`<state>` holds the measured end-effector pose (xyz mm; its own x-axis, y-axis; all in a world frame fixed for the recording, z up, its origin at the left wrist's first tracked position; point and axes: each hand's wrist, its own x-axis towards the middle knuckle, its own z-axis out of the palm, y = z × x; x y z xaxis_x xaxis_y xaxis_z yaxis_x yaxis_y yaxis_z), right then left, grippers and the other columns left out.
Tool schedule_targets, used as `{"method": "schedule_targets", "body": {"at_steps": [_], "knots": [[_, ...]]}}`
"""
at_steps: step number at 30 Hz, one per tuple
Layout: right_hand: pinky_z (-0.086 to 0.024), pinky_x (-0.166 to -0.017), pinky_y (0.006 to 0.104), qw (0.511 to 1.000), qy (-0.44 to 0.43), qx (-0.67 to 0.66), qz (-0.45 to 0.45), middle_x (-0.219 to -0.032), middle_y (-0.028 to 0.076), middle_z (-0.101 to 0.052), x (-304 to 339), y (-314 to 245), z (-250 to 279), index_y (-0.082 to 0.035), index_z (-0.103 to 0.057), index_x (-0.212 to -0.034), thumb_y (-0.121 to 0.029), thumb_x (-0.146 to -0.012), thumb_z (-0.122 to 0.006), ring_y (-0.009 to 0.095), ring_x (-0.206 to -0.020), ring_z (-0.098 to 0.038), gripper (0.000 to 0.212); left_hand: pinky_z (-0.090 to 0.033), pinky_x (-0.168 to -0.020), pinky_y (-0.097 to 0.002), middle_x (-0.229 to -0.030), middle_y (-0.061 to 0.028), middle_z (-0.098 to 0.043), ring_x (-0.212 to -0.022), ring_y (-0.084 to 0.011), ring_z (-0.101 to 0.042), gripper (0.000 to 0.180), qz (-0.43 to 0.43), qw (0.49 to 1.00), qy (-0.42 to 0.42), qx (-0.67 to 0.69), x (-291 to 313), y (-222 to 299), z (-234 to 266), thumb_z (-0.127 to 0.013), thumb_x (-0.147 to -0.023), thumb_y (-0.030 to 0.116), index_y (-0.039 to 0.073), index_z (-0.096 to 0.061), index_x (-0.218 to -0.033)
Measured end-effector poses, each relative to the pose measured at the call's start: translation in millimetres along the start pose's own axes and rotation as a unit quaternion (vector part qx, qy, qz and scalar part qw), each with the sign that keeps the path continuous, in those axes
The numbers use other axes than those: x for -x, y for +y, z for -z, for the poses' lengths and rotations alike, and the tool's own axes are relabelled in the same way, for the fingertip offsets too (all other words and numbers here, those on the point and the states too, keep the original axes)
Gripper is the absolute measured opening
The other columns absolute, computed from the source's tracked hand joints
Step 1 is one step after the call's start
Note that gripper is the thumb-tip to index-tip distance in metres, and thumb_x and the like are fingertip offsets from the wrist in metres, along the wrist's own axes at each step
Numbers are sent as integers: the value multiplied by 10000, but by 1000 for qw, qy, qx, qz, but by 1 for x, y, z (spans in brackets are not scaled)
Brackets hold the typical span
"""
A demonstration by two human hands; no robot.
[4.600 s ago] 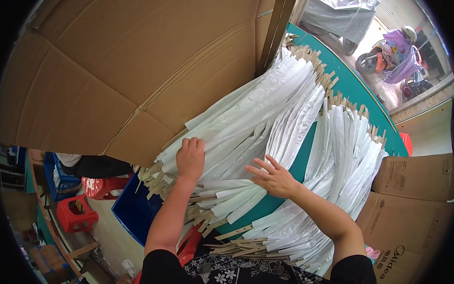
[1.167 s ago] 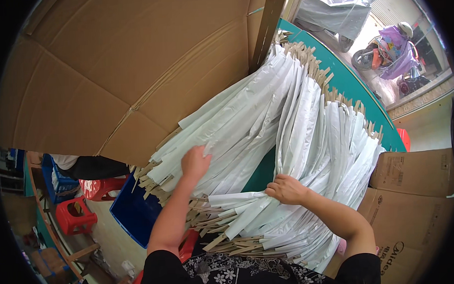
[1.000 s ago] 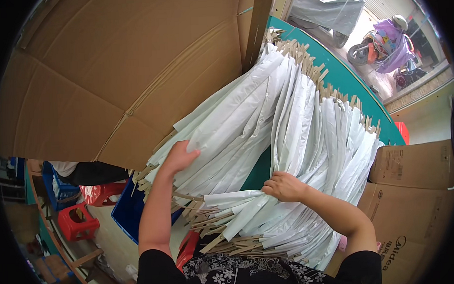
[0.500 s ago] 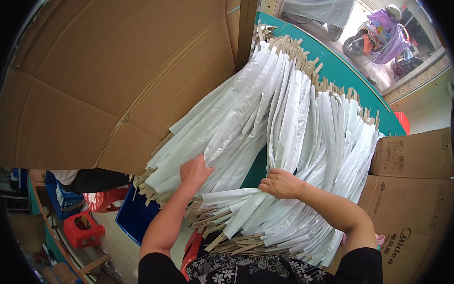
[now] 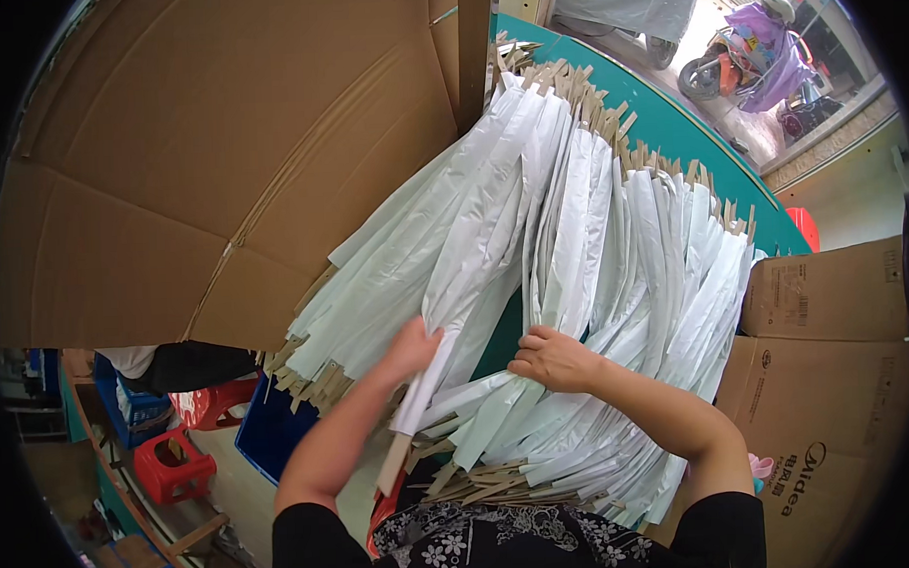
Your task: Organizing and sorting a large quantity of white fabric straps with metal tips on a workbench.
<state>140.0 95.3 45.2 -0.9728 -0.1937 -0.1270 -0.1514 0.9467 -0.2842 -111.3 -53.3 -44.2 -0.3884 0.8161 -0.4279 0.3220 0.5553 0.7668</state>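
Observation:
Long white plastic-film strips (image 5: 472, 223) with flat brown ends lie in thick overlapping bundles across a green table. My left hand (image 5: 414, 348) is closed round one white strip (image 5: 433, 385), whose brown end sticks out below it toward me. To its right, my right hand (image 5: 554, 361) is closed with bent fingers on the white strips (image 5: 560, 300) of the middle bundle. Just below that hand, more strips (image 5: 504, 407) fan out with their brown ends toward my body. How many strips the right hand grips is hidden by its fingers.
A big brown cardboard sheet (image 5: 239, 121) stands along the left. Cardboard boxes (image 5: 839, 391) are at the right. The green table edge (image 5: 658, 97) curves behind the bundles. At lower left are a red stool (image 5: 173, 464) and a blue bin (image 5: 269, 431).
My left hand has shifted slightly right and down, and one strip now hangs apart from the left bundle below it. My right hand has stayed nearly in place, moving slightly left and up.

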Motion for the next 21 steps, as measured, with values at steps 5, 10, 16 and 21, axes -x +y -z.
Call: {"method": "schedule_targets", "body": {"at_steps": [5,10,16,21], "knots": [[-374,-958,330,1000,-14,6,-8,-917,6,-601,16,1,-8,-106,-600,-1022,-145,-839,-529,189,-1023,-498,200,-527,-756,-429,-870,-238,-682,-842,-387,-667,486,25,986,48,-159,15,44,-30,-730,-771,413,-35,-663,-945],[-374,-966,330,1000,-19,25,-3,-906,4,-594,12,-1,-7,-108,-602,-1027,-147,-840,-527,192,-1019,-495,205,-531,-717,-478,-840,-219,-686,-807,-400,-668,381,54,974,70,-211,2,43,-43,-746,-738,364,14,-667,-865],[-355,-1036,368,1000,31,3,-3,-908,17,-592,23,3,-13,-105,-602,-1044,-143,-841,-533,199,-1061,-488,218,-532,-724,-407,-865,-169,-712,-793,-320,-689,390,54,988,-12,-144,-2,58,-3,-761,-715,321,33,-715,-974],[-297,-1122,429,992,107,61,8,-989,36,-598,33,0,-13,-116,-596,-1051,-142,-852,-519,206,-1100,-517,215,-463,-886,-307,-1102,-56,-656,-967,-131,-598,494,46,918,-339,202,26,90,13,-723,-817,266,-7,-603,-1211]]}}
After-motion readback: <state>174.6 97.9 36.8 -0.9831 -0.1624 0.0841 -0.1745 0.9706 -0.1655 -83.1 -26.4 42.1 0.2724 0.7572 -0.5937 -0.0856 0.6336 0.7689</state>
